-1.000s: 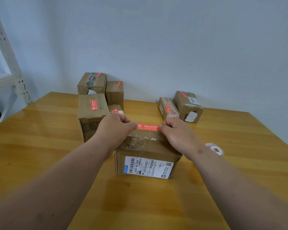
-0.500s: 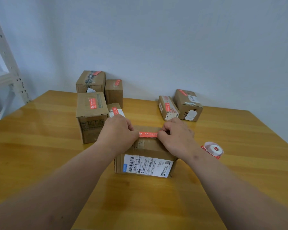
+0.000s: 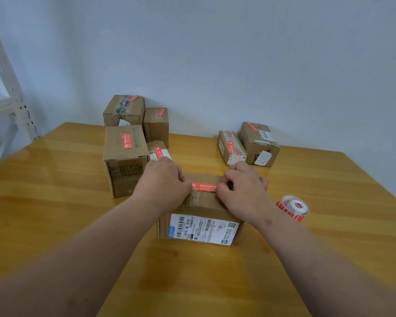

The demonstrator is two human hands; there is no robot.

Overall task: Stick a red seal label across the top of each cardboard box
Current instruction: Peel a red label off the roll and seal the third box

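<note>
A cardboard box (image 3: 199,207) with a white shipping label on its near side stands on the wooden table in front of me. A red seal label (image 3: 204,186) lies across its top, stretched between my hands. My left hand (image 3: 162,181) pinches the label's left end, fingers curled. My right hand (image 3: 242,186) pinches the right end, fingers curled too. Both hands rest on the box top and hide the label's ends.
A roll of red seal labels (image 3: 294,208) lies right of the box. Several labelled boxes stand behind: a tall one (image 3: 124,156) at left, two at the back left (image 3: 124,109), two at the back right (image 3: 258,143). A white shelf frame (image 3: 7,88) stands at far left.
Both hands have lowered the red label from above the box's far edge down onto its top. The view has tilted slightly.
</note>
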